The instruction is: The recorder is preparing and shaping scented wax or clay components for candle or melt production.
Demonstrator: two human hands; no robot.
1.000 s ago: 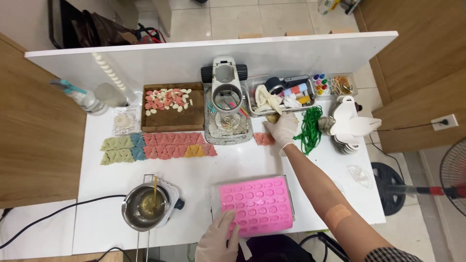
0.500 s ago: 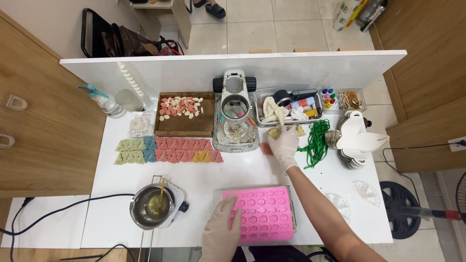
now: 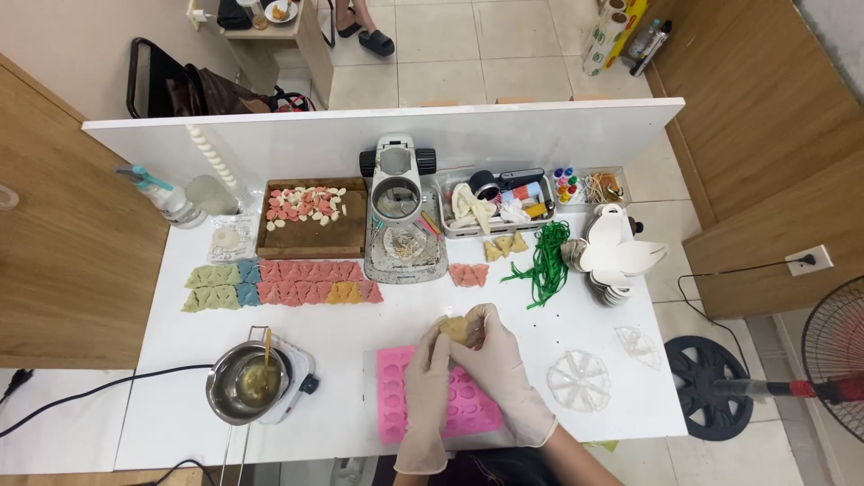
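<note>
left hand: gloved left hand (image 3: 430, 382), fingertips pinching the small tan-yellow wax-like piece (image 3: 457, 328) from the left
right hand: gloved right hand (image 3: 498, 360), fingers closed on the same piece from the right
piece location: held between both hands, above the top edge of the pink silicone mould tray with round cavities (image 3: 436, 406)
nearby: small metal melting pot with yellowish liquid (image 3: 244, 382) to the left on the white surface (image 3: 360, 333); row of coloured triangular pieces (image 3: 279, 285) further back
risk: piece looks small, could likely slip or crumble under the pinch and drop onto the mould; a forearm might nudge the tray towards the surface edge
</note>
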